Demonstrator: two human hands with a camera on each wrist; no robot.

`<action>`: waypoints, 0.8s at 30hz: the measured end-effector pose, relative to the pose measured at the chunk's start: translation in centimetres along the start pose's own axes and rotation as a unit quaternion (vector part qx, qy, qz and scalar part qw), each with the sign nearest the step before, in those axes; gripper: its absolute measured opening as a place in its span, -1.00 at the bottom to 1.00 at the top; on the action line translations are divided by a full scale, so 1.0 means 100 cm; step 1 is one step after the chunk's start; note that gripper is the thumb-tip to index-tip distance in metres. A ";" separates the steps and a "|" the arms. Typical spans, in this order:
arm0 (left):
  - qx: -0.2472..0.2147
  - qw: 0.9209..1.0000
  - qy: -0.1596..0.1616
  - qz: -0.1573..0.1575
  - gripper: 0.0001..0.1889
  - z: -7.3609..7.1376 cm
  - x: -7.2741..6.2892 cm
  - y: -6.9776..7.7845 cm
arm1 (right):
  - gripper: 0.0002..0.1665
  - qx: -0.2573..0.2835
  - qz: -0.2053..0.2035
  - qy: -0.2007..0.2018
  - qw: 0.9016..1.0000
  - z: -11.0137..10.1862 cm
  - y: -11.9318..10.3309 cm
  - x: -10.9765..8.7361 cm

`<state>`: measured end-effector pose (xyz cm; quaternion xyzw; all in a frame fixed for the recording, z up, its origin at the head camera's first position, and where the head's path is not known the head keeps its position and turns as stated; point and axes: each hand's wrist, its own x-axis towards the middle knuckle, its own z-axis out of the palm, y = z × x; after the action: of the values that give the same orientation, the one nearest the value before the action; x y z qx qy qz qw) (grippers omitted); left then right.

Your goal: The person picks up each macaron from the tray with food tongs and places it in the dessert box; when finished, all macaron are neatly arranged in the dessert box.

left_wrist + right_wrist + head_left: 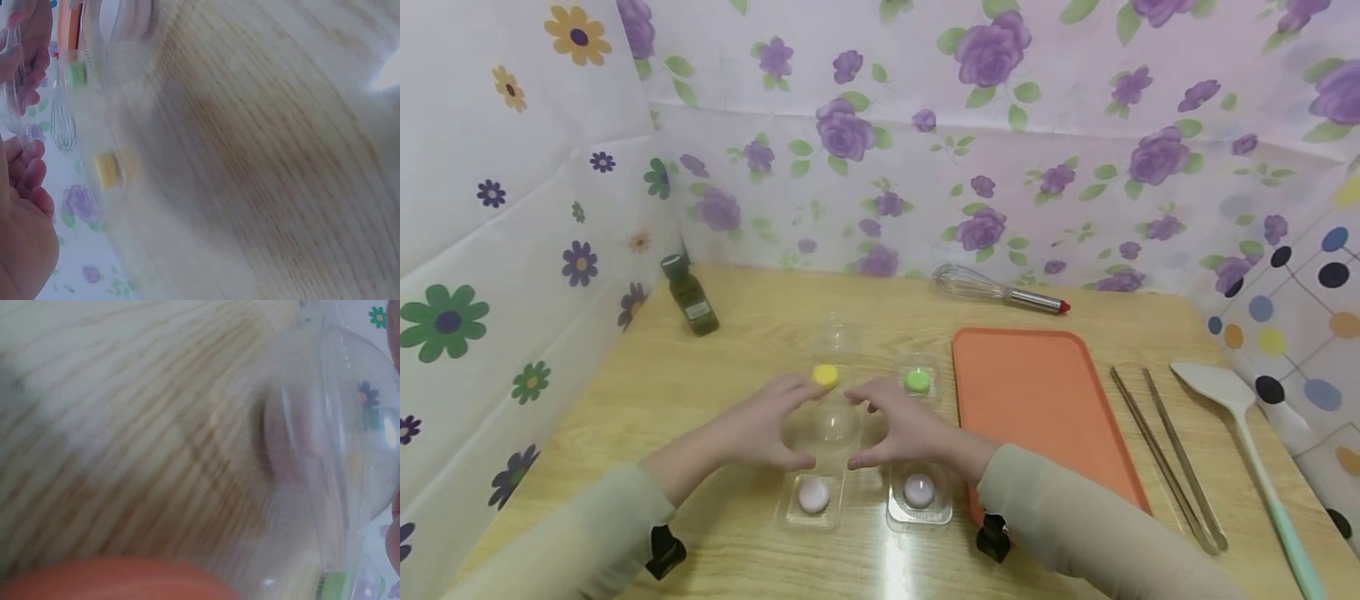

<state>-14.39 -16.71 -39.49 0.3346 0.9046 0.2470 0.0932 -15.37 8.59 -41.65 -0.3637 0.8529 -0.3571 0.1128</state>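
Observation:
Between my two hands is a clear plastic dome lid (833,423), also large in the right wrist view, with a rounded bulge and a flat rim. My left hand (767,423) holds its left side, thumb toward me and fingers at the far edge. From the other side my right hand (904,423) grips it the same way. Below and nearer me, two pale pinkish macarons (813,495) sit in clear plastic trays (919,518). Just past the fingertips lies a yellow macaron (825,376), and a green macaron (917,381) stands to its right.
Right of the hands lies an orange tray (1030,392), partly under the right forearm. Farther right are metal tongs (1183,467) and a spatula (1247,417). A whisk (996,290) rests at the back; a dark bottle (689,296) is at back left. Patterned cloth hangs around.

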 end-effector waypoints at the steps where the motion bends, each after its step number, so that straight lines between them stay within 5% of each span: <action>1: 0.008 1.000 0.002 0.004 -0.03 0.000 -0.001 0.001 | 0.04 -0.004 -0.003 -0.001 1.000 0.001 0.000 0.000; 14: 0.044 0.999 0.003 0.028 -0.09 0.002 -0.016 0.000 | 0.04 -0.127 -0.065 -0.034 0.989 0.017 -0.013 0.002; 24: 0.088 0.994 -0.043 0.039 -0.11 0.016 -0.031 -0.003 | 0.06 -0.237 -0.038 -0.081 0.968 0.031 -0.031 -0.002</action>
<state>-11.69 -18.30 -41.03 0.3867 0.9043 0.1555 0.0925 -12.12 5.60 -41.80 -0.4401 0.8866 -0.1187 0.0781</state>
